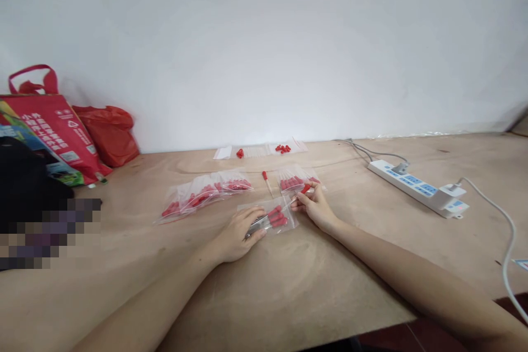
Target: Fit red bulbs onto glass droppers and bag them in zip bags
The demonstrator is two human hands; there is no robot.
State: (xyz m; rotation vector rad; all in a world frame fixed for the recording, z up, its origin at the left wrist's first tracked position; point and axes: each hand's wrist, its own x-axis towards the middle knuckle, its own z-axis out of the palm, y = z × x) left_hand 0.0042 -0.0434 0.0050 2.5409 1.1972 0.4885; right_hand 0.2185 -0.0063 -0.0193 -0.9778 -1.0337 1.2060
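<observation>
My left hand point(239, 234) is closed over the near side of a clear zip bag point(292, 221) lying on the table. Several droppers with red rubber bulbs point(277, 216) are inside it, bulbs pointing right. A greyish, shiny strip shows between my thumb and fingers; I cannot make out what it is. Just right of the bag, my right hand point(315, 206) pinches a single dropper point(305, 189) by its red bulb, its thin stem pointing down-left toward the bag's opening. Another dropper point(264, 176) lies loose on the table beyond the bag.
Filled bags lie in a row at left point(198, 195), with more bags point(291, 179) behind my right hand. By the wall are loose red bulbs point(282, 148) and clear glass stems point(256, 152). A power strip point(416, 187) with cables sits right; red bags point(109, 135) stand left.
</observation>
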